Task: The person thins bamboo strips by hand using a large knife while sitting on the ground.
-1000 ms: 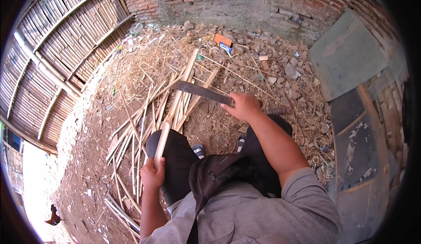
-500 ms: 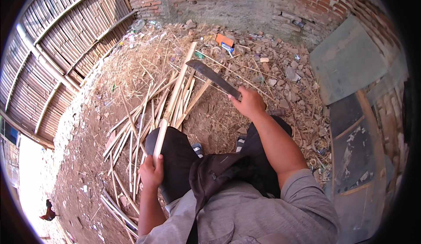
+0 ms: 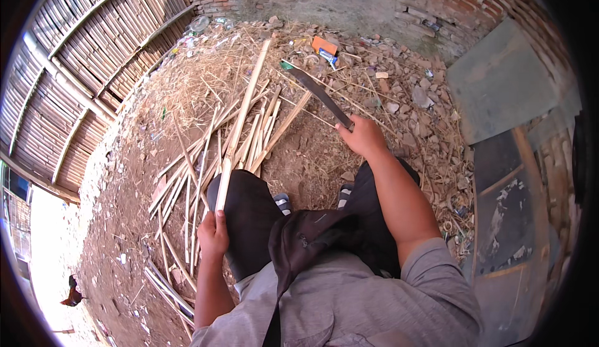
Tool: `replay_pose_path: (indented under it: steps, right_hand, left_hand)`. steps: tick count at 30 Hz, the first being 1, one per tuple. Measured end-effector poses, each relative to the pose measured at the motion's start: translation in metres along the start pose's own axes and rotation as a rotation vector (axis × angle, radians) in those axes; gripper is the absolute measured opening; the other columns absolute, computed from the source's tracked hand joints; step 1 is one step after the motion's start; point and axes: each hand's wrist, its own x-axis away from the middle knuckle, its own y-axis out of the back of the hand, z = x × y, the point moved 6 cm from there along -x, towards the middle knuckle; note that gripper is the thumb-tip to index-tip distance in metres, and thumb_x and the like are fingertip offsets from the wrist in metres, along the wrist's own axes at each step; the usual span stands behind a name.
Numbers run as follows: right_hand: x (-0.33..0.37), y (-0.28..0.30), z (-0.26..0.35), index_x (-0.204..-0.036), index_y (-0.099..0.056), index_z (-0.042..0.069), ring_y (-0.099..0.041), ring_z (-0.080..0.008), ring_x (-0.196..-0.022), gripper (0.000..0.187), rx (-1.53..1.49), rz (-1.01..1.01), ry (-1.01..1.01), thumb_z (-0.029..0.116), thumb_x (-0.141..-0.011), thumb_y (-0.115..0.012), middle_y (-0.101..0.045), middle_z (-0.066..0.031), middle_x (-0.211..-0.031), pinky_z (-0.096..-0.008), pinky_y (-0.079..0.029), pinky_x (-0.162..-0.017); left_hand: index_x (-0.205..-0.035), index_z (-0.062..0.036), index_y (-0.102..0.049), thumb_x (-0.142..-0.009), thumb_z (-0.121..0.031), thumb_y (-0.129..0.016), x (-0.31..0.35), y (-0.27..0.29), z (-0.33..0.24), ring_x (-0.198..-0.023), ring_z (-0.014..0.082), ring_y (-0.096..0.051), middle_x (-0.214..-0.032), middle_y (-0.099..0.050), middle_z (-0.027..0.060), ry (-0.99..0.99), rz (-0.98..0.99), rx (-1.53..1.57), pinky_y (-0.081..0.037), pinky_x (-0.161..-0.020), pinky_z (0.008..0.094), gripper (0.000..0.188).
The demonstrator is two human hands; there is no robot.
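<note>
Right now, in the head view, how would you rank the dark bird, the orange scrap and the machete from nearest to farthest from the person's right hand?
1. Machete: gripped in the right hand, its blade pointing forward and left.
2. Orange scrap: on the ground ahead, slightly left of that hand.
3. Dark bird: far off at lower left.

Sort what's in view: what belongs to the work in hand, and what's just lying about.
In the work:
- machete, in the right hand
- long pale strip, in the left hand
- piled strips, probably

Apparently just lying about:
- orange scrap
- blue-and-white packet
- rubble
</note>
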Motion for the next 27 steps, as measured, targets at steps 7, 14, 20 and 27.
replay_pose_path:
  steps: [7, 14, 20, 27]
  right_hand:
    - [0.006, -0.010, 0.005, -0.103, -0.072, 0.010, -0.071, -0.0348, -0.091, 0.044, 0.105, 0.194, 0.174, 0.049, -0.082, -0.076, -0.072, -0.0164, -0.092, -0.0472, -0.055, -0.079]
    - [-0.014, -0.015, -0.016, -0.098, -0.069, 0.003, -0.065, -0.0232, -0.074, 0.048, -0.372, 0.142, 0.218, 0.046, -0.079, -0.081, -0.065, -0.0091, -0.079, -0.0399, -0.050, -0.069]
    - [-0.022, 0.010, -0.035, -0.084, -0.053, 0.012, -0.047, -0.0073, -0.052, 0.026, -1.105, -0.103, 0.040, 0.021, -0.091, -0.076, -0.049, 0.0036, -0.064, -0.0272, -0.040, -0.050]
    - [-0.024, 0.014, -0.048, -0.081, -0.051, 0.010, -0.049, -0.0129, -0.050, 0.024, -1.250, -0.209, -0.038, 0.016, -0.094, -0.070, -0.051, 0.0001, -0.064, -0.0316, -0.040, -0.050]
  left_hand:
    - [-0.085, -0.0033, -0.054, -0.110, -0.039, -0.043, 0.003, -0.001, 0.012, -0.070, 0.0073, -0.039, -0.072, -0.044, -0.0049, 0.068, 0.071, 0.299, -0.034, -0.062, 0.0286, 0.044]
    - [-0.073, -0.0043, -0.045, -0.108, -0.035, -0.050, 0.000, 0.000, 0.031, -0.062, 0.0085, -0.037, -0.063, -0.042, -0.0012, 0.029, 0.016, 0.285, -0.032, -0.054, 0.0309, 0.047]
    - [-0.072, -0.0024, -0.048, -0.107, -0.036, -0.053, 0.002, 0.032, 0.056, -0.057, 0.0114, -0.038, -0.058, -0.044, 0.0020, 0.092, -0.093, 0.222, -0.033, -0.052, 0.0344, 0.049]
    - [-0.073, -0.0013, -0.051, -0.093, -0.037, -0.072, 0.017, 0.054, 0.051, -0.054, 0.0320, -0.051, -0.061, -0.055, 0.0163, 0.107, -0.071, -0.135, -0.040, -0.055, 0.0445, 0.046]
